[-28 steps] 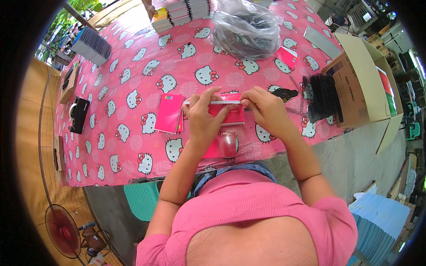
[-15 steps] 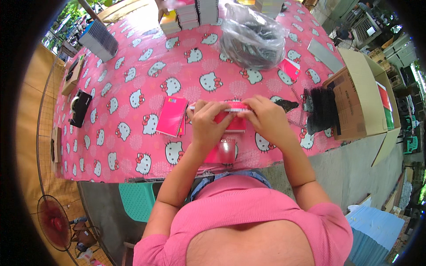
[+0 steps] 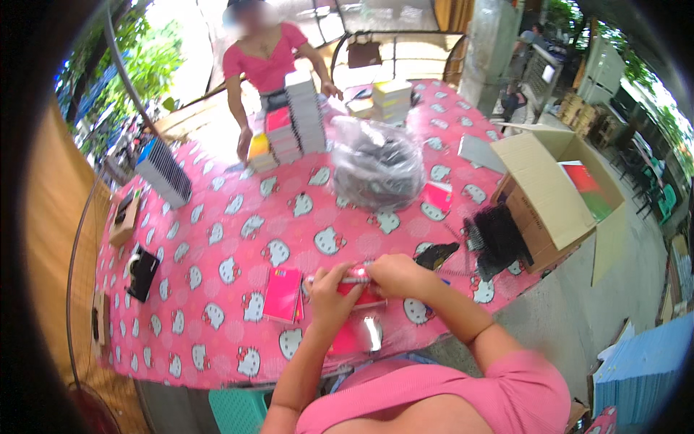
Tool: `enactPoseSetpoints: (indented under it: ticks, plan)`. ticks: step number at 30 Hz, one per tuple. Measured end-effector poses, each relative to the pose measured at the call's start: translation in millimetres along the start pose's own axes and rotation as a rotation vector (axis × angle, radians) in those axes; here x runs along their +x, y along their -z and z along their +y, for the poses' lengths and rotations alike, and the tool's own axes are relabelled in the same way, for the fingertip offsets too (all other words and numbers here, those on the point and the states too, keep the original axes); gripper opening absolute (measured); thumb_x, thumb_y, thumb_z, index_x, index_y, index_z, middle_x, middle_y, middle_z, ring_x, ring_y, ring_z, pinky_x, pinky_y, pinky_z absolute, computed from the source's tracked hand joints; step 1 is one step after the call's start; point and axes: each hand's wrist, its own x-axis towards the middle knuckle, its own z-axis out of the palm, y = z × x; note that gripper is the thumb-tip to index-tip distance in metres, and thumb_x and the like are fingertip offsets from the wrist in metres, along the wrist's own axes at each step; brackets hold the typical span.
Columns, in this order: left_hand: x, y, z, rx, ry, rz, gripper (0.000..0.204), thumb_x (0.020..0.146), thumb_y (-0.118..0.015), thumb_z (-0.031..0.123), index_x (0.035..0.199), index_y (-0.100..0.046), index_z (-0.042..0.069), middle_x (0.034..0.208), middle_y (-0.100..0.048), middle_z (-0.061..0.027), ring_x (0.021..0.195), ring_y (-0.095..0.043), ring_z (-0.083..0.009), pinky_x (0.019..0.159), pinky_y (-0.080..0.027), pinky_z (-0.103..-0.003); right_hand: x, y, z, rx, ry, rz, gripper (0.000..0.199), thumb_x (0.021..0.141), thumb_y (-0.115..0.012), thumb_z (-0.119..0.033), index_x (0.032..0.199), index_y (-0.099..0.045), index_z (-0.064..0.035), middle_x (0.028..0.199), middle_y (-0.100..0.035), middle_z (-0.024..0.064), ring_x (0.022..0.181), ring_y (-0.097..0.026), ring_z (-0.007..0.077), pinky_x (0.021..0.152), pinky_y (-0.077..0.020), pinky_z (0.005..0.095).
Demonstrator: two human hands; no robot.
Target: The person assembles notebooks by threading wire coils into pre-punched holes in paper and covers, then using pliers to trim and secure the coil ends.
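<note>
Both my hands hold a small pink booklet (image 3: 361, 293) over the near edge of the table with a pink patterned cloth (image 3: 238, 239). My left hand (image 3: 329, 296) grips its left side and my right hand (image 3: 394, 275) its top right edge, along a thin strip at the booklet's top. A flat pink booklet (image 3: 283, 294) lies just left of my left hand. A shiny pink sheet (image 3: 359, 335) hangs at the table edge below my hands.
A clear bag of black coils (image 3: 376, 170) sits mid-table. Black coils (image 3: 499, 239) lie beside an open cardboard box (image 3: 553, 188) at right. Stacks of booklets (image 3: 300, 119) stand at the far side, where another person in pink (image 3: 264, 65) stands. A fan (image 3: 87, 289) is at left.
The view has tilted up, showing the far side of the table and the other person. My hands stay on the small pink booklet in about the same grip.
</note>
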Motion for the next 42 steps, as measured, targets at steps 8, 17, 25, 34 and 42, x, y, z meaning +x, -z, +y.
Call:
enactPoseSetpoints:
  ticks: [8,17,25,34,42]
  plan:
    - [4,6,-13,-0.122,-0.08,0.058,0.059,0.062,-0.077,0.003,0.117,-0.054,0.006,0.106,-0.06,-0.0114,0.092,-0.059,-0.0244,0.077,-0.049,-0.033,7,0,-8,0.044,0.033,0.234,0.019,0.071,-0.065,-0.019,0.078,-0.065,-0.0013,0.077,-0.064,0.0192,0.074,-0.064,0.0358,0.063,-0.0508,0.0457]
    - [-1,6,-17,-0.23,-0.096,0.094,0.058,0.061,-0.076,0.001,0.115,-0.055,0.006,0.113,-0.054,-0.0119,0.089,-0.057,-0.0239,0.08,-0.049,-0.034,9,1,-17,0.034,0.132,0.114,0.021,0.072,-0.066,-0.021,0.081,-0.063,-0.002,0.083,-0.064,0.0173,0.083,-0.063,0.0348,0.072,-0.0507,0.0448]
    - [-12,4,-43,-0.704,0.237,0.081,0.039,0.075,-0.07,-0.004,0.112,-0.057,0.002,0.106,-0.058,-0.006,0.096,-0.057,-0.0125,0.077,-0.049,-0.026,35,1,-11,-0.039,0.058,-0.009,0.031,0.072,-0.07,-0.026,0.093,-0.063,-0.0035,0.086,-0.064,0.0194,0.083,-0.062,0.0357,0.069,-0.0488,0.0463]
    - [-19,-3,-64,-1.006,0.313,0.137,0.032,0.079,-0.065,-0.008,0.11,-0.059,-0.003,0.098,-0.064,-0.0085,0.089,-0.061,-0.013,0.079,-0.051,-0.024,49,-4,-8,-0.147,0.064,-0.086,0.036,0.072,-0.07,-0.028,0.097,-0.063,-0.0023,0.088,-0.064,0.0192,0.084,-0.061,0.037,0.072,-0.0488,0.0452]
    - [-17,-5,-68,-0.995,0.338,0.141,0.031,0.079,-0.065,-0.008,0.109,-0.063,-0.003,0.094,-0.067,-0.0107,0.085,-0.064,-0.0144,0.078,-0.053,-0.026,33,7,-29,0.072,0.133,0.181,0.032,0.072,-0.07,-0.026,0.087,-0.063,0.0006,0.083,-0.064,0.0204,0.082,-0.062,0.0366,0.072,-0.0486,0.0449]
